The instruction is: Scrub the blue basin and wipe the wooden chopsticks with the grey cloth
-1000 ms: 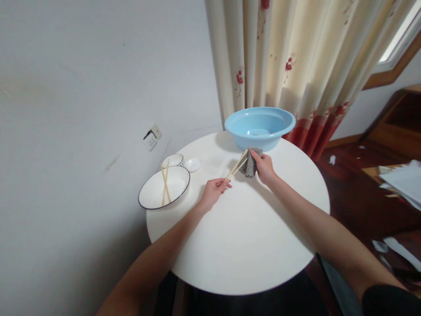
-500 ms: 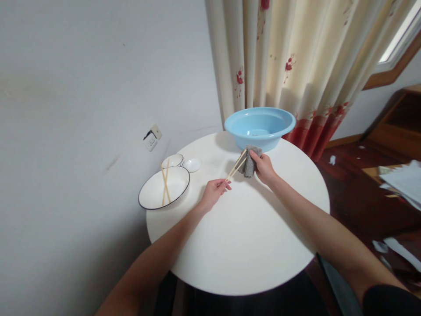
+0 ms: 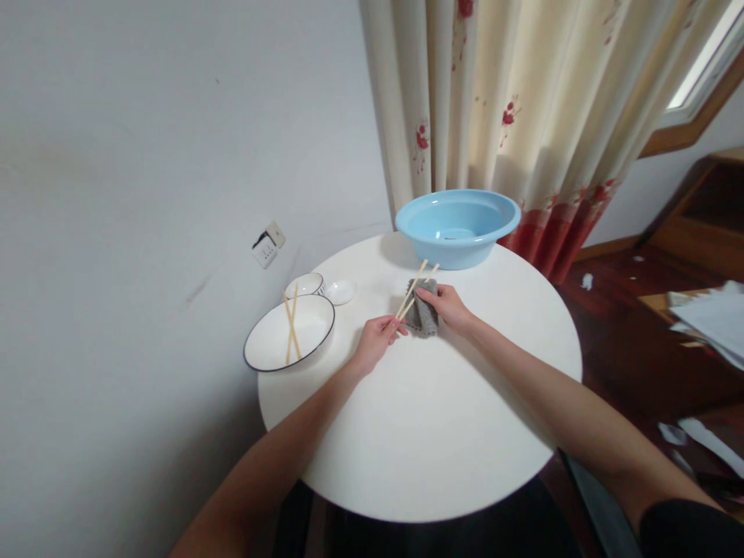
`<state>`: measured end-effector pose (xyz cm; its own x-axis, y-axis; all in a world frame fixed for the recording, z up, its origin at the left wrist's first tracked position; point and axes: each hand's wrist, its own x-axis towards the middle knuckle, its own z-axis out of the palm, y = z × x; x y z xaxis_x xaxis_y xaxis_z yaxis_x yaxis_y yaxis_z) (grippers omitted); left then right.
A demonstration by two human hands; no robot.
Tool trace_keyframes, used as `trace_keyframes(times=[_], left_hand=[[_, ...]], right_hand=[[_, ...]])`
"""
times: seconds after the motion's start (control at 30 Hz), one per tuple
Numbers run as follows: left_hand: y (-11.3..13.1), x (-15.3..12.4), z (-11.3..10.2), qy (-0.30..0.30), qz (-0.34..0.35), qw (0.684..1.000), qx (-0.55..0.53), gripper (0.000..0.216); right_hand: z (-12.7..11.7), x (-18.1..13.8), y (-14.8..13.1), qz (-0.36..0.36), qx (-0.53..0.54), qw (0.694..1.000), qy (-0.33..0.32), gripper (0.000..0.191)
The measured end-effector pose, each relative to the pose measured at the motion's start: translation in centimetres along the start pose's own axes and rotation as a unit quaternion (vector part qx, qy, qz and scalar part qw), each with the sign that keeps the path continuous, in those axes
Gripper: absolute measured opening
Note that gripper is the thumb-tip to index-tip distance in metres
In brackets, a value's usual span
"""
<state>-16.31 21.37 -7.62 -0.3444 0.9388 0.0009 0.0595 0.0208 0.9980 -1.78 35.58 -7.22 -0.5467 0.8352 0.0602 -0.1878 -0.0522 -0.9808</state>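
My left hand (image 3: pixel 377 342) pinches the near ends of a pair of wooden chopsticks (image 3: pixel 419 277) that slant up and away over the round white table (image 3: pixel 430 418). My right hand (image 3: pixel 446 306) is closed on a grey cloth (image 3: pixel 424 318) wrapped round the middle of those chopsticks, close to my left fingers. The chopstick tips stick out past the cloth toward a light blue basin (image 3: pixel 458 226) at the table's far edge.
A white black-rimmed bowl (image 3: pixel 273 345) at the table's left holds a second pair of chopsticks (image 3: pixel 290 327). Behind it stand a small bowl (image 3: pixel 305 284) and a small white dish (image 3: pixel 340 291). Wall to the left, flowered curtain (image 3: pixel 511 116) behind, papers on the wooden floor to the right.
My right hand has slid the grey cloth down the chopsticks from their tips toward my left hand. The chopstick tips now show beyond the cloth. My left hand stayed put.
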Motion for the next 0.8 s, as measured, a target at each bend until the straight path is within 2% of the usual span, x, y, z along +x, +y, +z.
trace_keyframes(times=[0.1, 0.27, 0.43, 0.67, 0.8], left_hand=[[-0.1, 0.1, -0.1, -0.001, -0.001, 1.000, 0.006, 0.057], [-0.3, 0.0, -0.2, -0.008, 0.004, 1.000, 0.018, 0.059], [-0.6, 0.0, -0.2, -0.017, 0.003, 1.000, 0.024, 0.060], [-0.7, 0.0, -0.3, -0.028, -0.004, 0.999, 0.023, 0.061], [-0.5, -0.1, -0.3, -0.025, -0.002, 0.999, 0.030, 0.061]], right_hand=[[-0.2, 0.3, -0.4, -0.006, 0.010, 0.999, 0.032, 0.054], [-1.4, 1.3, -1.3, -0.033, 0.057, 0.989, 0.132, 0.053], [-2.2, 1.8, -1.8, -0.073, 0.006, 0.974, 0.214, 0.050], [-2.3, 1.4, -1.9, -0.151, -0.119, 0.954, 0.232, 0.040], [-2.2, 1.5, -1.7, -0.153, -0.105, 0.954, 0.235, 0.042]])
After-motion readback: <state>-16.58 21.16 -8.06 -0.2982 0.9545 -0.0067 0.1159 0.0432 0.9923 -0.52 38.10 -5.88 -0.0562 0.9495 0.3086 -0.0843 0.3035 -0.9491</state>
